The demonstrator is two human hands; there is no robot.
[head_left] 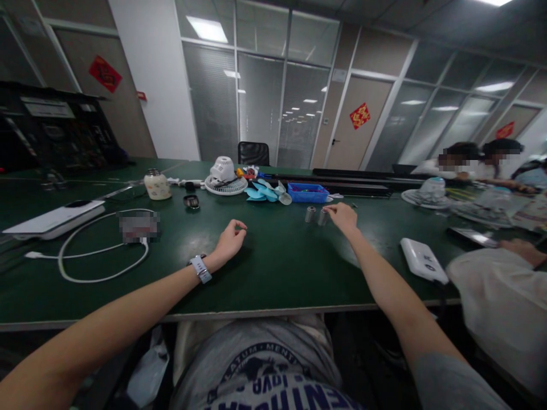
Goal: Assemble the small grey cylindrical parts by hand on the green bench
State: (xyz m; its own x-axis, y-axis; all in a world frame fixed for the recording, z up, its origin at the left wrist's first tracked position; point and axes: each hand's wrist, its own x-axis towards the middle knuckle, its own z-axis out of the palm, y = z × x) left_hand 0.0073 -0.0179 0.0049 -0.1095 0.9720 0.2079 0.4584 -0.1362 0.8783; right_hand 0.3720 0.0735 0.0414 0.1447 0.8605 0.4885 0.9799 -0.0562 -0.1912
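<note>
Two small silvery metal cylinders stand upright side by side on the green table; they look like little motors, but the kind is not certain. My right hand (344, 217) pinches the top of the right-hand cylinder (322, 218). Just left of it, apart from my fingers, is the other cylinder (310, 214). My left hand (232, 238), with a watch on its wrist, hovers over the table with its fingers loosely curled, thumb and forefinger slightly apart, and nothing visible in it. Behind the cylinders sits a blue plastic basket (307, 199) with small parts inside.
Light-blue fan blades (261, 192) and a white fan housing (223, 171) lie at the back of the table (273, 273). A cream jar (157, 185) and a looped white cable (64, 256) are on the left. On the right, a white power bank (424, 261) lies near a co-worker's sleeve (491, 285).
</note>
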